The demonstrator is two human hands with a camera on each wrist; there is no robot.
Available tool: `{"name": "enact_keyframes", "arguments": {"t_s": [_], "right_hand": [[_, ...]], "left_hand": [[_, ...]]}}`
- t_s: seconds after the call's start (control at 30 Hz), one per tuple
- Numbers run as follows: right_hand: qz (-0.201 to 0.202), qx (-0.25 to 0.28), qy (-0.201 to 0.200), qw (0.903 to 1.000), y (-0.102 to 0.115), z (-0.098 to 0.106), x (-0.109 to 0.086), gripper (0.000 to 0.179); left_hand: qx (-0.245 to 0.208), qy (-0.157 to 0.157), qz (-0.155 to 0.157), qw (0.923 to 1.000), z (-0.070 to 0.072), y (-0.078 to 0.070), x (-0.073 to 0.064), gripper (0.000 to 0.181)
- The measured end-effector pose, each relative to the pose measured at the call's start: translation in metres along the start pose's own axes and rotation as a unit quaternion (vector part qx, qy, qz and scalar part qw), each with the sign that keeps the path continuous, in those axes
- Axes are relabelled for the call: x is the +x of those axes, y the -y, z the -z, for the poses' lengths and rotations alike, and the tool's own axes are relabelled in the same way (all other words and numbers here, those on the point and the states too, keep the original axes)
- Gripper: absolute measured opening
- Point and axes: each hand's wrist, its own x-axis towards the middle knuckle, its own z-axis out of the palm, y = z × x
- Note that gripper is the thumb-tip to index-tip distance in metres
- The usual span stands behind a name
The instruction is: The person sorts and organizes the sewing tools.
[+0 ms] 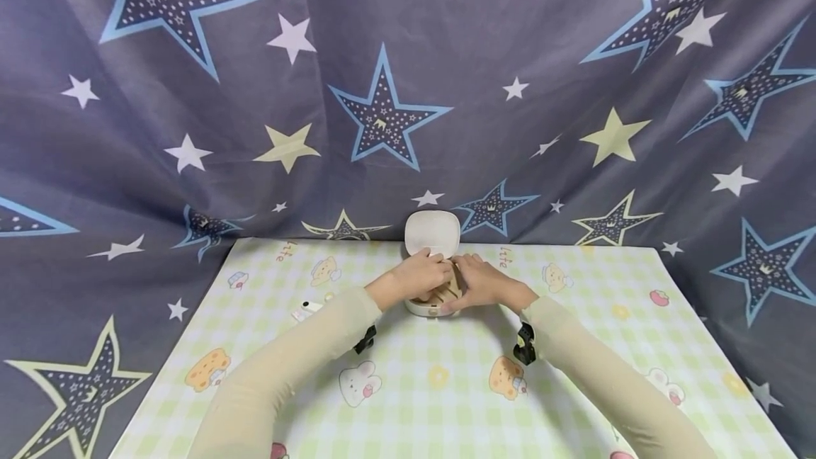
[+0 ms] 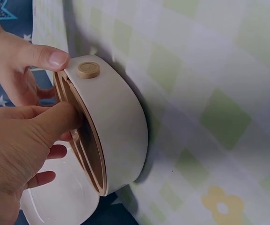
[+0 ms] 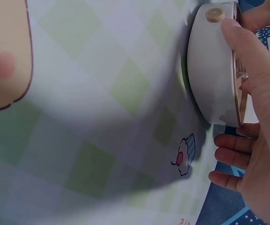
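A white box (image 1: 431, 309) with a tan, slotted interior and a round tan button (image 2: 88, 70) stands on the table. Its white lid (image 1: 432, 231) is raised at the back. My left hand (image 1: 421, 276) reaches into the box from above, thumb and index finger bent down into the interior. Whatever those fingertips touch is hidden. Around the box's right side my right hand (image 1: 482, 282) holds on, its thumb (image 3: 247, 44) on the rim near the button and its other fingers towards the back.
A small white item with a black end (image 1: 307, 309) lies left of the box, partly behind the left sleeve. The checked, cartoon-printed tablecloth (image 1: 440, 402) covers the table. A dark star-patterned curtain (image 1: 484, 126) hangs right behind the table's far edge.
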Motion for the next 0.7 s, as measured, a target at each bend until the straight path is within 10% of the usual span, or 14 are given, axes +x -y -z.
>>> {"name": "enact_keyframes", "arguments": {"t_s": [0.7], "right_hand": [[0.008,-0.067,0.014,0.9976,0.003,0.007,0.006,0.089]], "left_hand": [[-0.074,0.013,0.010,0.9971,0.010,0.004,-0.002,0.030]]}}
